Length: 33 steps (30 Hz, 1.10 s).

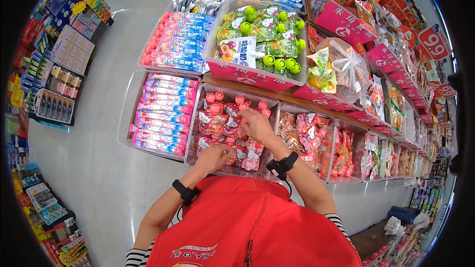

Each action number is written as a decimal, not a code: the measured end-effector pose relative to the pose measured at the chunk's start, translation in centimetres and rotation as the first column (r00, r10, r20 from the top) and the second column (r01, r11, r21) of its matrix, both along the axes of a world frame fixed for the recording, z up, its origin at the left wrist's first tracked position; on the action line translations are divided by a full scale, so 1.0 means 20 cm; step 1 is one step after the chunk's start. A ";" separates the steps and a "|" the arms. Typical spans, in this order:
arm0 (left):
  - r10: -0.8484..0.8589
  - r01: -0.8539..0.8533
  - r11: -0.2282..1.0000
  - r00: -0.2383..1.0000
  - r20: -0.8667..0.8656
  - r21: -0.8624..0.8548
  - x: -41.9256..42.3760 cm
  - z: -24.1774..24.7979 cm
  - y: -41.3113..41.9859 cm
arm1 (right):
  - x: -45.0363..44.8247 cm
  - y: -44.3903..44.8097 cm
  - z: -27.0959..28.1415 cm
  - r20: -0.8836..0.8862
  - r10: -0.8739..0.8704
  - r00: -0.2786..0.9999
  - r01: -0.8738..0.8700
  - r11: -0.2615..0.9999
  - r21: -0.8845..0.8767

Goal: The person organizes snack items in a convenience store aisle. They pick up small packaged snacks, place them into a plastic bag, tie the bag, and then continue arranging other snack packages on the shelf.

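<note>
A clear plastic bin [193, 128] in front of me holds several pink spouted pouches [253, 154] with round pink caps and a cartoon cat print. My right hand [256, 125] reaches over the middle of these pouches, its fingertips bent down among the caps. Lower and to the left, my left hand [212, 158] rests at the near side of the same bin, fingers curled by a pouch. The undersides of both hands are hidden, so a hold on any pouch cannot be made out. Each wrist wears a black strap; the right one carries a small device [277, 169].
Left of it stands a bin of pink and blue slim packs [165, 113]. Behind, a raised bin [252, 77] holds green-capped pouches and one white pouch [237, 52]. A bin with mixed packets [310, 129] adjoins on the right. Farther right, a person crouches [406, 215].
</note>
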<state>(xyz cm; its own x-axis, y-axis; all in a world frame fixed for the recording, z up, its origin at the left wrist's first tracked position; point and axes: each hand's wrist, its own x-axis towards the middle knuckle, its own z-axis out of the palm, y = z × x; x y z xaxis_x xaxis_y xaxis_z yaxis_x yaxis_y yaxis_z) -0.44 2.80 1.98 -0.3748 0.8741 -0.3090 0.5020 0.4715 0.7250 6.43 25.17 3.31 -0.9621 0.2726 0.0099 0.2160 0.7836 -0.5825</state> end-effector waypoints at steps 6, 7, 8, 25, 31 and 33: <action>0.158 -0.131 0.970 0.980 -0.123 0.207 -0.02 -0.03 0.14 | 0.09 -0.02 0.07 -0.070 -0.189 0.979 0.193 0.979 0.060; 0.222 -0.173 0.949 0.961 -0.167 0.263 -0.03 -0.02 0.19 | 0.11 -0.03 0.07 -0.085 -0.226 0.970 0.234 0.967 0.103; 0.287 -0.212 0.923 0.935 -0.207 0.320 -0.05 -0.01 0.22 | 0.13 -0.04 0.06 -0.100 -0.261 0.960 0.274 0.951 0.146; 0.238 -0.090 0.924 0.897 -0.373 0.373 -0.18 -0.10 0.31 | 0.39 -0.12 0.13 -0.054 -0.257 0.965 0.238 0.942 -0.235; -0.078 0.133 0.978 0.948 -0.308 0.161 -0.09 -0.15 0.24 | 0.83 0.26 0.06 -0.126 -0.733 0.668 0.706 0.678 -0.202; -0.062 0.115 0.981 0.950 -0.307 0.157 -0.08 -0.20 0.25 | 1.01 0.43 -0.07 -0.055 -0.809 0.585 0.806 0.588 -0.075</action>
<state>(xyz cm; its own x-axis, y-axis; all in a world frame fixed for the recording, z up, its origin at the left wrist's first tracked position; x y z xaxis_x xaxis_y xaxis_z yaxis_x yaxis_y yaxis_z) -2.04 7.87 -2.07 -0.3456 0.9376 -0.0379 0.7422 0.2978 0.6004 26.61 33.70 1.98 -0.3423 0.9387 0.0423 0.7037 0.2859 -0.6504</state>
